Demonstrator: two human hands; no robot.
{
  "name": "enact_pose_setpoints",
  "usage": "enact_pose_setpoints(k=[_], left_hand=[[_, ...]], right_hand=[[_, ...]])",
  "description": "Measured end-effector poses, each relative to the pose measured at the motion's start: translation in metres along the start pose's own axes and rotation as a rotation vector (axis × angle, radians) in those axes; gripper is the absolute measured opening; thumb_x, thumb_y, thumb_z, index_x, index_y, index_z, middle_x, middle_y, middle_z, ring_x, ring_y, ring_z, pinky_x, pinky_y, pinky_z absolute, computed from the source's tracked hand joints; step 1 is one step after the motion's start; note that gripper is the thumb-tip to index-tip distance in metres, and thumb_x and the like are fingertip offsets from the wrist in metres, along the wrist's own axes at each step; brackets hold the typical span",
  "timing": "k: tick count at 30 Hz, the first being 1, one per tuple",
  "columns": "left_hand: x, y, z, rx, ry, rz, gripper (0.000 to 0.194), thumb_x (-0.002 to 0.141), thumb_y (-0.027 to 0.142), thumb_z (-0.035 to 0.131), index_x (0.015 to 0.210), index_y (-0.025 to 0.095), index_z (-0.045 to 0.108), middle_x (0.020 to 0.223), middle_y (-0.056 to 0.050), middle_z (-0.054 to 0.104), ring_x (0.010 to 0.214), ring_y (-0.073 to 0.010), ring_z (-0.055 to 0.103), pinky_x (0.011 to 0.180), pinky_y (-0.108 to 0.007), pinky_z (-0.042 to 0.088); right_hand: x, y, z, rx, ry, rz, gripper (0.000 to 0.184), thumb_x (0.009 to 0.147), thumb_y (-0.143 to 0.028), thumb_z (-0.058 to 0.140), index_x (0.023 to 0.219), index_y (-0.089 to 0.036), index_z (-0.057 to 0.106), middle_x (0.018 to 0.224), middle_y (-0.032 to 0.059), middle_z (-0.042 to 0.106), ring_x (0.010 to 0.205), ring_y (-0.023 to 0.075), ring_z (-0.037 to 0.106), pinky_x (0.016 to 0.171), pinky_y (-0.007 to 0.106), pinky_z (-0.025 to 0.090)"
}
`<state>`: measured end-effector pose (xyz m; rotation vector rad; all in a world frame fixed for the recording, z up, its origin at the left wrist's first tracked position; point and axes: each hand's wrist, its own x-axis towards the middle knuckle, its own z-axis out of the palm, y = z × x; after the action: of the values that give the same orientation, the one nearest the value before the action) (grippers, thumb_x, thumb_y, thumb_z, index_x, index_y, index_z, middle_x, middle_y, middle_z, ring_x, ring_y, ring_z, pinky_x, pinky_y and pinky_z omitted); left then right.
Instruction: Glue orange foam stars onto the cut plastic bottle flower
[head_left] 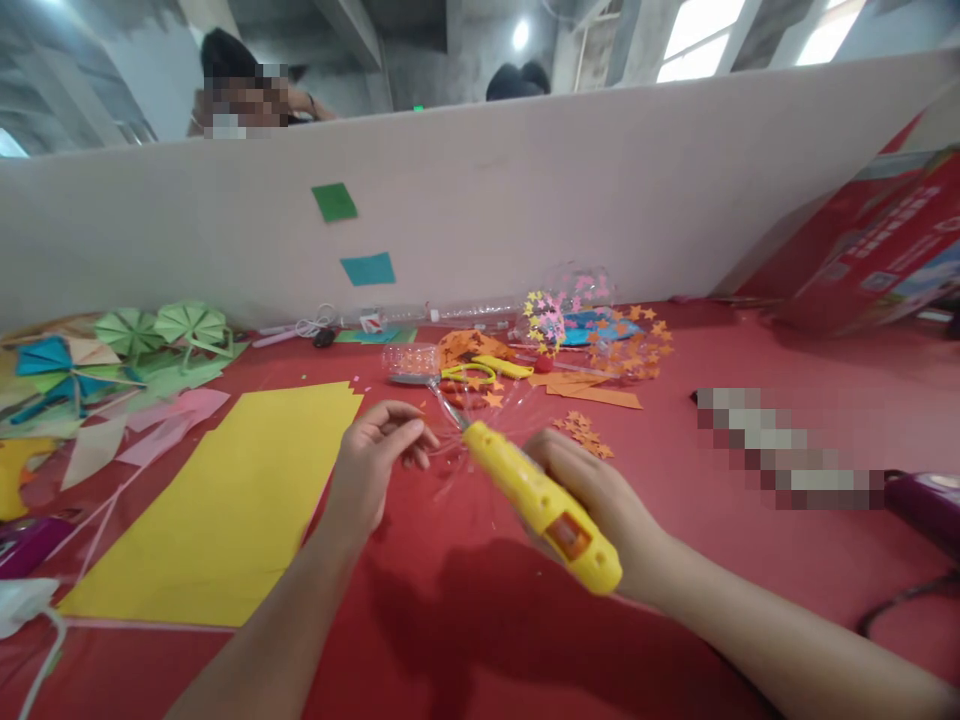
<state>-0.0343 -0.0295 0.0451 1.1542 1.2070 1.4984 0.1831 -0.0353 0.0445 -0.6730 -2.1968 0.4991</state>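
Note:
In the head view, my right hand (581, 480) grips a yellow glue gun (525, 490), its thin metal tip pointing forward and away from me. My left hand (386, 440) has its fingers bent and pinched at the left side of a clear plastic piece (457, 465) with splayed strips, which is hard to make out against the red table. Just past the tip lie scissors with yellow handles (469, 375) and a clear bottle part with orange spots (411, 362). Orange paper stars (581, 432) are scattered to the right of the strips.
Yellow paper sheets (247, 480) cover the left part of the red table (750, 620). Folded green paper fans (191, 322) lie at the far left. Star-covered clear plastic pieces (630, 345) rest near the white partition (465, 220). A red box (870, 240) stands at right.

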Motion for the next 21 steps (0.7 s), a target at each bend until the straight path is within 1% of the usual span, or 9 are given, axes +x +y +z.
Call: enact_pose_setpoints(k=[1, 3, 5, 6, 10, 12, 16, 21], left_hand=[[-0.005, -0.001, 0.005, 0.017, -0.054, -0.015, 0.009, 0.072, 0.023, 0.063, 0.075, 0.017, 0.056, 0.061, 0.001, 0.066, 0.044, -0.0086, 0.054, 0.047, -0.021, 0.039], [-0.017, -0.003, 0.016, 0.054, -0.153, -0.042, 0.008, 0.072, 0.023, 0.062, 0.073, 0.018, 0.056, 0.059, 0.001, 0.065, 0.043, -0.009, 0.053, 0.048, -0.022, 0.041], [-0.028, -0.005, 0.027, 0.078, -0.25, -0.075, 0.007, 0.072, 0.021, 0.062, 0.071, 0.017, 0.056, 0.058, 0.001, 0.064, 0.045, -0.0093, 0.054, 0.051, -0.024, 0.044], [-0.032, -0.006, 0.031, 0.067, -0.288, -0.088, 0.005, 0.073, 0.02, 0.061, 0.073, 0.017, 0.057, 0.059, 0.001, 0.065, 0.045, -0.0098, 0.055, 0.052, -0.025, 0.045], [-0.039, -0.01, 0.04, 0.002, -0.311, -0.114, 0.007, 0.071, 0.021, 0.063, 0.073, 0.016, 0.058, 0.061, 0.0, 0.064, 0.047, -0.0102, 0.055, 0.05, -0.025, 0.045], [-0.039, -0.009, 0.041, -0.025, -0.306, -0.133, 0.008, 0.069, 0.021, 0.064, 0.071, 0.016, 0.058, 0.06, 0.001, 0.063, 0.046, -0.0102, 0.055, 0.048, -0.024, 0.045], [-0.037, -0.008, 0.04, -0.03, -0.31, -0.159, 0.006, 0.069, 0.019, 0.063, 0.07, 0.016, 0.057, 0.059, 0.001, 0.063, 0.045, -0.0096, 0.054, 0.049, -0.024, 0.045], [-0.038, -0.011, 0.04, 0.011, -0.37, -0.164, 0.01, 0.073, 0.024, 0.061, 0.069, 0.016, 0.057, 0.06, 0.0, 0.062, 0.048, -0.0097, 0.054, 0.05, -0.024, 0.045]], right_hand=[[0.001, 0.003, 0.001, -0.008, 0.085, 0.018, 0.015, 0.079, -0.02, 0.053, 0.073, -0.021, 0.04, 0.071, -0.001, 0.045, 0.059, 0.012, 0.043, 0.052, 0.023, 0.036], [0.002, 0.007, 0.005, -0.008, 0.172, 0.064, 0.015, 0.082, -0.017, 0.053, 0.072, -0.021, 0.041, 0.07, -0.0013, 0.045, 0.059, 0.0116, 0.044, 0.053, 0.023, 0.037], [0.001, 0.007, 0.008, 0.035, 0.181, 0.083, 0.013, 0.083, -0.018, 0.054, 0.073, -0.02, 0.045, 0.07, -0.0009, 0.047, 0.06, 0.012, 0.047, 0.053, 0.023, 0.039], [0.001, 0.007, 0.01, 0.065, 0.172, 0.078, 0.013, 0.083, -0.019, 0.054, 0.073, -0.02, 0.046, 0.07, -0.0005, 0.049, 0.061, 0.0123, 0.049, 0.053, 0.023, 0.04], [-0.002, 0.006, 0.016, 0.161, 0.127, 0.054, 0.012, 0.083, -0.024, 0.056, 0.074, -0.02, 0.049, 0.071, 0.0006, 0.052, 0.062, 0.0129, 0.051, 0.054, 0.023, 0.043], [-0.002, 0.007, 0.017, 0.17, 0.123, 0.073, 0.012, 0.083, -0.025, 0.055, 0.074, -0.02, 0.05, 0.07, 0.0005, 0.052, 0.061, 0.0128, 0.051, 0.053, 0.023, 0.043], [-0.003, 0.007, 0.017, 0.192, 0.115, 0.102, 0.009, 0.08, -0.02, 0.055, 0.072, -0.019, 0.05, 0.069, -0.0001, 0.052, 0.059, 0.012, 0.051, 0.051, 0.023, 0.042], [-0.003, 0.008, 0.019, 0.235, 0.154, 0.099, 0.012, 0.081, -0.021, 0.055, 0.07, -0.02, 0.049, 0.068, -0.0013, 0.05, 0.057, 0.0105, 0.049, 0.05, 0.021, 0.04]])
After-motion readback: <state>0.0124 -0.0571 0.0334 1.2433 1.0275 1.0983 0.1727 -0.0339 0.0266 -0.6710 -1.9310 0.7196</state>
